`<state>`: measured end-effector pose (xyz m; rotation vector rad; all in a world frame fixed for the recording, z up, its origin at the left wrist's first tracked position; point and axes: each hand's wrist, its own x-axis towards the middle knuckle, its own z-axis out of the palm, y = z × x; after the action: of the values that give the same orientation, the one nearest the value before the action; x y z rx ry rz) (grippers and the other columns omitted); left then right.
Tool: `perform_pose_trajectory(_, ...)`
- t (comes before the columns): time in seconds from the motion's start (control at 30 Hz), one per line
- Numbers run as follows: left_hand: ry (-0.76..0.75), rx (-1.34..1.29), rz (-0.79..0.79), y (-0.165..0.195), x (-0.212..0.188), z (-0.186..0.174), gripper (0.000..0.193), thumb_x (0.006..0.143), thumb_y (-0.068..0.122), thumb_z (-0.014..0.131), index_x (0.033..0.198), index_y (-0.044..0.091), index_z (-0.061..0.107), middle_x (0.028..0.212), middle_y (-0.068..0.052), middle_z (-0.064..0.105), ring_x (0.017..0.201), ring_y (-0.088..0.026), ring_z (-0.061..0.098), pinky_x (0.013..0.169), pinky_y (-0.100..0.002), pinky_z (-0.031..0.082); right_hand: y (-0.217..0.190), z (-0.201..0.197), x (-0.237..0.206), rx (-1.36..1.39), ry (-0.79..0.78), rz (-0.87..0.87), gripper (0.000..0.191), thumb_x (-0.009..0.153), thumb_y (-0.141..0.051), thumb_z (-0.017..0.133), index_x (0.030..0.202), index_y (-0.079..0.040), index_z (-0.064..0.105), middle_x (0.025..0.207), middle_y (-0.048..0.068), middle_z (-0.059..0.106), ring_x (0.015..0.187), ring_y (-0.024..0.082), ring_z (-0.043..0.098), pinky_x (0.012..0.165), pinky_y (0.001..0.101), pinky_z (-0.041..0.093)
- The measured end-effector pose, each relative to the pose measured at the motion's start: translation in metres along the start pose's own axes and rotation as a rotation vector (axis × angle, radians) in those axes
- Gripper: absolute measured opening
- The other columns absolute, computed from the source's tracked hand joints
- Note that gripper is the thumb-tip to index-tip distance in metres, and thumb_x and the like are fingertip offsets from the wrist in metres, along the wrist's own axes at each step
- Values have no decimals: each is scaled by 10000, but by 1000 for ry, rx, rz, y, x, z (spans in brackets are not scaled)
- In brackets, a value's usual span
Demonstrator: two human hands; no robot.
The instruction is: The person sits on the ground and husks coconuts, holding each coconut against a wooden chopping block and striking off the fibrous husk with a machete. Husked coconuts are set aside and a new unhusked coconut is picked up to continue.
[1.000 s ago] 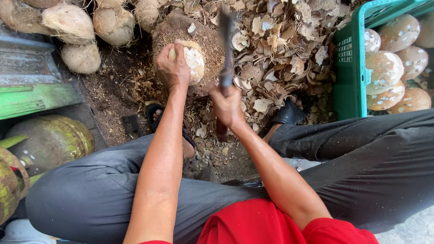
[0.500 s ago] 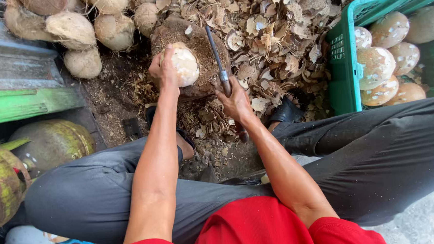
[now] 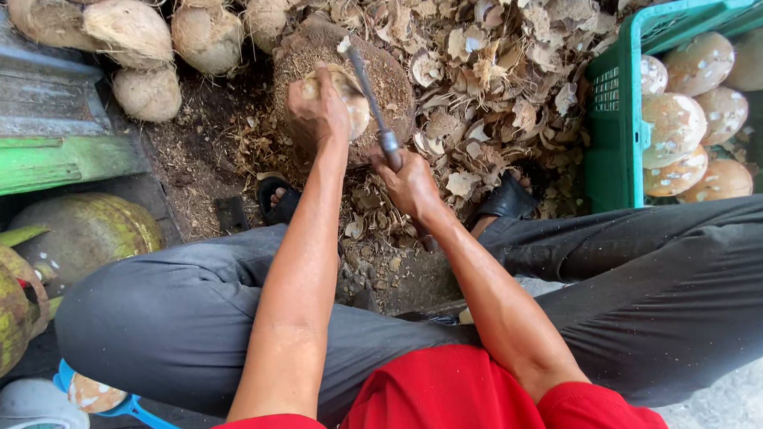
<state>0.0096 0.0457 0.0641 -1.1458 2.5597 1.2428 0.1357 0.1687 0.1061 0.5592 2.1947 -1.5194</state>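
The left hand is closed around a pale, partly peeled coconut, pressing it down on a round wooden chopping block whose top is littered with brown fibre. The fingers wrap over the near side of the coconut, so only its right flank shows past the knuckles. Just to the right of this hand, the right hand is clenched around the handle of a narrow knife; the blade runs up and away from the fist and its tip lies against the coconut, at the edge of the left hand's fingers.

Beyond and to the right of both hands spreads a heap of shell chips. Further right of the right hand stands a green plastic crate holding peeled coconuts, mottled white and tan. Beyond and to the left of the left hand lie unpeeled husky coconuts, and further left a green wooden board. Close to the person's left knee rest yellow-green gas cylinders. The person sits with knees spread in dark grey trousers, sandalled feet near the block.
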Motion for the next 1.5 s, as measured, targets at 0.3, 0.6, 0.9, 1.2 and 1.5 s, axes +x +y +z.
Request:
perform_pose_trajectory(0.3,116,47,258,-18,9,6,509,905,647,555,990,160,676,908,-37,673,786,-201,627,658,-429,468,-12,-18,-4,44,-172,156,331,980,-316,648,741,-127,518,570,-21,499,456,111,455,426,319,423)
perform_pose_trajectory(0.6,-24,64,223,-29,19,12,500,959,607,426,1009,184,688,952,-19,714,744,-197,661,602,-365,508,-27,-51,-19,475,-81,-57,229,976,-272,659,833,-100,609,576,-22,521,420,90,453,373,287,391)
perform_pose_trajectory(0.9,43,12,404,-34,22,14,429,983,543,523,979,170,735,1051,-61,744,867,-200,697,742,-350,528,-8,-19,-2,262,-151,107,299,966,-304,674,769,-115,551,548,-24,501,404,88,444,363,302,375)
perform_pose_trajectory(1.2,-33,85,263,-26,21,6,438,951,548,507,1103,189,707,1028,-44,758,823,-185,691,702,-354,524,-2,-7,3,303,-100,-88,261,967,-288,643,751,-155,581,581,-18,555,446,98,481,409,292,431)
perform_pose_trajectory(1.5,-69,28,234,-15,17,-4,446,940,550,499,1082,167,678,1008,-45,718,791,-192,676,663,-373,515,-9,-24,1,285,-19,-110,373,954,-344,683,687,-122,547,561,-26,541,435,100,488,398,291,420)
